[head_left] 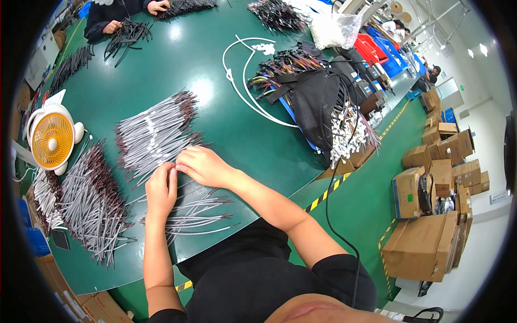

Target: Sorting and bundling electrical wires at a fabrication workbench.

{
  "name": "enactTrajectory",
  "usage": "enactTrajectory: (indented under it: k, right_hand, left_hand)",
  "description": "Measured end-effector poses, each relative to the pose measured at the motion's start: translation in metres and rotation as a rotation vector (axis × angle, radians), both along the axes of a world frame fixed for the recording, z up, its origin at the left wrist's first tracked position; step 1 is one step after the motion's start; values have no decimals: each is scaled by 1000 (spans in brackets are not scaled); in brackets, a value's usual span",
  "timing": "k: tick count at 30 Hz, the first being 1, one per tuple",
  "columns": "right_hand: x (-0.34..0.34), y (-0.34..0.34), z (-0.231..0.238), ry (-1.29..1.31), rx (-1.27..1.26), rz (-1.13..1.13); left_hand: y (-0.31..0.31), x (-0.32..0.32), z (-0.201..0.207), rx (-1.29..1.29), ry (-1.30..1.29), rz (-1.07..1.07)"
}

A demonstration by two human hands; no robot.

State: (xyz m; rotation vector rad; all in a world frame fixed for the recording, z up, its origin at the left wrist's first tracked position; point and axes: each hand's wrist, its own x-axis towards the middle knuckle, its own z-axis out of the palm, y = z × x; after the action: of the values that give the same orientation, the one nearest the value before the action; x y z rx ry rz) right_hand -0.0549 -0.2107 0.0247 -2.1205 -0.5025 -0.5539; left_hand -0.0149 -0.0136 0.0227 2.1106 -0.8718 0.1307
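My left hand [160,189] and my right hand [203,166] meet at the fingertips over the near left part of the green table [258,156]. Both are closed in a pinch; whatever they hold is too small or hidden to make out. Just beyond them lies a wide row of short grey cables [156,129] with dark brownish ends and small white pieces along the middle. Several loose grey cables [199,219] are spread under and beside my wrists, near the table edge. Left of my left hand is a big heap of similar grey cables [89,202].
An orange and white fan [52,141] stands at the left, near a dark phone [60,239]. A black bag [312,99] sits among bundled wires at the right edge. A white tube [245,94] curls behind. Across the table, another person's hands [113,27] handle black cables. Cardboard boxes [420,245] stand right.
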Motion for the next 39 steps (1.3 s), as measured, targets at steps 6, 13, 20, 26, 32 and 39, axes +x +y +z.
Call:
enactTrajectory:
  k: [6,13,20,26,32,39]
  right_hand:
    - [-2,-6,3,79,-14,-24]
    - [4,-25,7,42,109,-153]
    - [9,-32,1,51,73,-378]
    - [10,-27,-15,51,-113,-486]
    - [15,-20,-24,148,-116,-581]
    - [10,-41,-12,93,10,-608]
  left_hand:
    - [-2,-2,5,-30,-67,25]
    - [6,11,0,-19,-77,81]
    - [13,23,4,19,-171,141]
    - [16,24,2,196,-270,147]
    - [-5,-17,14,189,-143,-172]
    - [-26,-22,-3,198,-68,-361]
